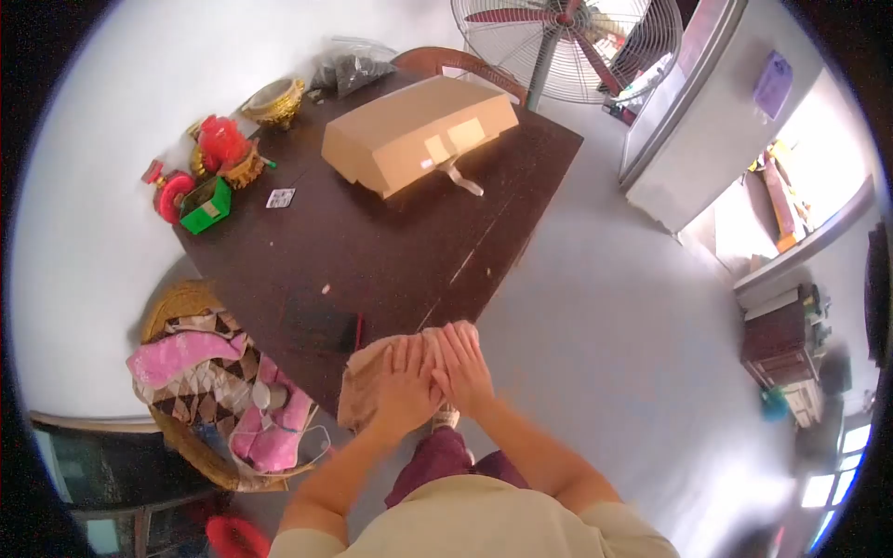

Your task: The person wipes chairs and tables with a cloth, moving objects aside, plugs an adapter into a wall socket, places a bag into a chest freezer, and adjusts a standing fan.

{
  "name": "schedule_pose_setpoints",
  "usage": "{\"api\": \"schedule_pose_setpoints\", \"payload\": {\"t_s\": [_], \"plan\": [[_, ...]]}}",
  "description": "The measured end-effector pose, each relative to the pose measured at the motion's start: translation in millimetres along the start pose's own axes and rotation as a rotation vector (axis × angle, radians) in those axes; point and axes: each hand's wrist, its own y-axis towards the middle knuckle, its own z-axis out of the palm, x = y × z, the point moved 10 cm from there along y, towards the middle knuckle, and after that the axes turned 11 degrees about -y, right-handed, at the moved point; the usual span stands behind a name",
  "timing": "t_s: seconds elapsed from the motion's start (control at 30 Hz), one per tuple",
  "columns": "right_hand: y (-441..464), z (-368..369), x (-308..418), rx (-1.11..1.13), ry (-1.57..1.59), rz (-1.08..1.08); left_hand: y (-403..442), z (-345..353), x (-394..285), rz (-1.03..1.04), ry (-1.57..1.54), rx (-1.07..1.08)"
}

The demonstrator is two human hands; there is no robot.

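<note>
A pinkish-tan cloth (359, 391) lies bunched over the near corner of the dark brown table (391, 251). My left hand (407, 383) rests flat on the cloth with its fingers stretched forward. Right beside it, my right hand (463, 368) also lies on the cloth, fingers extended toward the table. The thumb sides of both hands meet or nearly meet. Part of the cloth is hidden under the palms.
A cardboard box (409, 130) stands toward the table's far side. Along the wall edge are a green tray (206, 206), red and gold ornaments (223, 149) and a plastic bag (352, 67). A cushioned chair (209, 372) sits left; a large fan (567, 42) stands behind.
</note>
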Motion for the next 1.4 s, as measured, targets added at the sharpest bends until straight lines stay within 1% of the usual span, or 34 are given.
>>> {"api": "schedule_pose_setpoints", "payload": {"t_s": [0.03, 0.13, 0.23, 0.27, 0.37, 0.4, 0.5, 0.6, 0.7, 0.8, 0.87, 1.0, 1.03, 1.1, 1.13, 1.2, 1.27, 1.3, 1.33, 1.37, 1.4], "plan": [[6.8, 0.1, -12.3, 0.044, -0.028, 0.029, 10.8, 2.9, -4.2, 0.022, -0.010, -0.016], [47.4, -11.9, -60.2, -0.039, -0.103, 0.024, 76.6, 18.1, -10.4, 0.042, 0.028, -0.012], [91.9, -11.1, -115.8, 0.011, -0.228, 0.068, 145.6, 21.8, -17.3, 0.096, -0.092, -0.103], [104.2, -27.9, -128.1, -0.115, -0.168, 0.113, 168.7, 26.8, -18.2, 0.116, -0.071, -0.095], [139.9, -31.2, -180.3, -0.159, -0.175, 0.222, 232.0, 47.0, -18.0, 0.141, -0.108, -0.028], [151.1, -35.7, -193.9, -0.165, -0.176, 0.223, 250.2, 61.7, -15.2, 0.162, -0.063, -0.043], [182.3, -33.4, -239.4, -0.083, -0.267, 0.259, 300.7, 70.4, -21.3, 0.187, -0.067, -0.042], [212.4, -45.9, -279.9, -0.070, -0.291, 0.298, 350.1, 85.9, -28.3, 0.198, -0.055, -0.079], [246.9, -42.0, -342.5, -0.100, -0.293, 0.301, 409.4, 97.6, -35.8, 0.165, -0.077, -0.204], [284.7, -51.4, -400.0, -0.173, -0.303, 0.309, 466.0, 109.9, -47.6, 0.127, -0.035, -0.274], [315.2, -53.4, -441.6, -0.177, -0.300, 0.289, 512.7, 118.9, -53.4, 0.092, 0.005, -0.299], [378.4, -53.7, -522.9, -0.084, -0.278, 0.292, 602.9, 139.0, -58.7, 0.037, 0.005, -0.322], [394.0, -57.3, -538.1, -0.064, -0.273, 0.310, 624.9, 145.5, -56.7, 0.002, -0.002, -0.282], [422.6, -64.4, -559.2, -0.022, -0.261, 0.337, 661.0, 156.7, -50.1, -0.076, -0.015, -0.207], [435.0, -57.6, -570.5, 0.076, -0.253, 0.349, 673.7, 158.8, -45.8, -0.093, -0.023, -0.210], [449.5, -67.6, -566.8, 0.172, -0.171, 0.374, 690.1, 160.9, -37.9, -0.126, -0.036, -0.217], [457.7, -54.7, -572.7, 0.194, -0.017, 0.354, 694.6, 164.9, -32.8, -0.141, -0.023, -0.210], [458.6, -37.9, -582.5, 0.187, -0.026, 0.295, 694.5, 164.5, -31.2, -0.147, -0.015, -0.210], [459.1, -21.7, -591.5, 0.175, -0.038, 0.233, 690.2, 154.0, -34.7, -0.156, -0.083, -0.233], [463.2, -33.9, -571.5, 0.163, -0.049, 0.172, 679.1, 140.9, -40.0, -0.095, -0.253, -0.305], [456.6, -47.6, -561.1, 0.218, -0.010, 0.167, 663.1, 128.4, -44.7, -0.029, -0.422, -0.375]]}}
